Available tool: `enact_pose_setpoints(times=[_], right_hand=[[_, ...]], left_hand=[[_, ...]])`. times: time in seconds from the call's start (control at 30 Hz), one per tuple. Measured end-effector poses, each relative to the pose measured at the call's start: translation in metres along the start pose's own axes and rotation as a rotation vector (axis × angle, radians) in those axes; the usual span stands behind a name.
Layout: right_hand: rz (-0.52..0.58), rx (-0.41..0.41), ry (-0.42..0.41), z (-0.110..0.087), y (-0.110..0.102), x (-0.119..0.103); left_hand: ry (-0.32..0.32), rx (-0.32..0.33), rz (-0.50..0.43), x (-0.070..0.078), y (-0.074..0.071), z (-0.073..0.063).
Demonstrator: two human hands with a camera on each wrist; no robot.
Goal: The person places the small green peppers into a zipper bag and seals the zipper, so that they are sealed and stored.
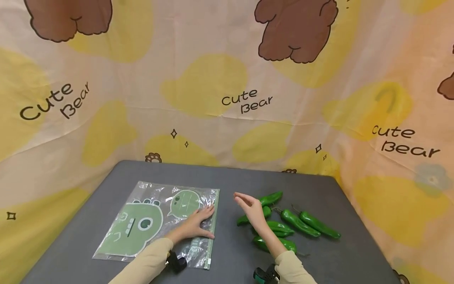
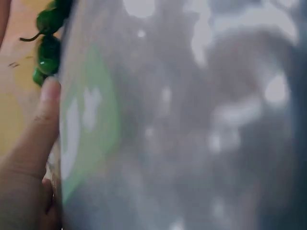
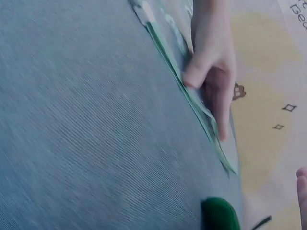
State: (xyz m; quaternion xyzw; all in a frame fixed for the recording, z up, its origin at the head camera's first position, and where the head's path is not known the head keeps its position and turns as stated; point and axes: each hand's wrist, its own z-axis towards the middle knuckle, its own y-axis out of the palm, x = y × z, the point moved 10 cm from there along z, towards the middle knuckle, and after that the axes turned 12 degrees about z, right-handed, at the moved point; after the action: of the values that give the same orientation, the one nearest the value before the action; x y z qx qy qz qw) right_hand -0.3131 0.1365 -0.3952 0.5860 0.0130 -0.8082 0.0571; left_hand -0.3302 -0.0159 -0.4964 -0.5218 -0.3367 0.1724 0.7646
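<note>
A clear zip bag (image 1: pixel 184 240) printed with green cartoon monsters lies flat on the left of the grey table. My left hand (image 1: pixel 193 227) rests on it with fingers spread, near the green zip edge; the right wrist view shows that hand (image 3: pixel 213 67) along the zip strip. Between the bag and several green peppers (image 1: pixel 299 223), my right hand (image 1: pixel 252 211) hovers with bent fingers, thumb near the fingertips. Nothing shows in its grasp. One pepper (image 1: pixel 271 198) is partly hidden behind it. In the left wrist view the bag's film is blurred.
The grey table (image 1: pixel 241 181) has patterned cloth (image 1: pixel 198 90) with bears and lettering hanging along its back and sides. A white slider (image 1: pixel 209 261) sits at the near end of the zip. Black wrist devices (image 1: pixel 176 262) are worn below both hands.
</note>
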Motion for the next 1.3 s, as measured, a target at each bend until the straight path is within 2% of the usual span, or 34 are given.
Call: enact_pose_setpoints(times=[0.27, 0.33, 0.43, 0.57, 0.67, 0.77, 0.9, 1.0, 1.1, 1.17, 1.3], right_hand=[[0.109, -0.013, 0.006, -0.015, 0.021, 0.014], [0.094, -0.031, 0.022, -0.02, 0.028, 0.022], [0.025, -0.067, 0.061, -0.029, 0.037, 0.034], [-0.029, -0.086, 0.106, -0.035, 0.044, 0.048], [0.027, -0.092, 0.117, -0.034, 0.05, 0.061], [0.158, -0.096, 0.137, -0.032, 0.058, 0.08], [0.325, -0.052, 0.162, -0.028, 0.058, 0.108], [0.332, -0.046, 0.127, -0.026, 0.055, 0.117], [0.288, -0.059, 0.069, -0.026, 0.054, 0.114], [0.246, -0.052, 0.007, -0.027, 0.053, 0.106], [0.091, -0.02, -0.195, -0.028, 0.05, 0.07]], left_hand=[[0.039, 0.138, 0.039, 0.006, -0.007, -0.004], [0.019, 0.166, 0.006, 0.005, -0.007, -0.007], [-0.015, 0.202, -0.095, 0.002, -0.006, -0.011], [-0.018, 0.272, -0.199, 0.0, -0.007, -0.016], [-0.018, 0.317, -0.244, -0.001, -0.009, -0.021], [-0.036, 0.36, -0.301, -0.003, -0.012, -0.025], [-0.042, 0.402, -0.363, -0.003, -0.017, -0.026], [-0.039, 0.405, -0.386, -0.001, -0.016, -0.024], [-0.047, 0.414, -0.393, 0.0, -0.016, -0.023], [-0.046, 0.417, -0.407, 0.004, -0.019, -0.023], [-0.016, 0.418, -0.425, 0.018, -0.033, -0.02]])
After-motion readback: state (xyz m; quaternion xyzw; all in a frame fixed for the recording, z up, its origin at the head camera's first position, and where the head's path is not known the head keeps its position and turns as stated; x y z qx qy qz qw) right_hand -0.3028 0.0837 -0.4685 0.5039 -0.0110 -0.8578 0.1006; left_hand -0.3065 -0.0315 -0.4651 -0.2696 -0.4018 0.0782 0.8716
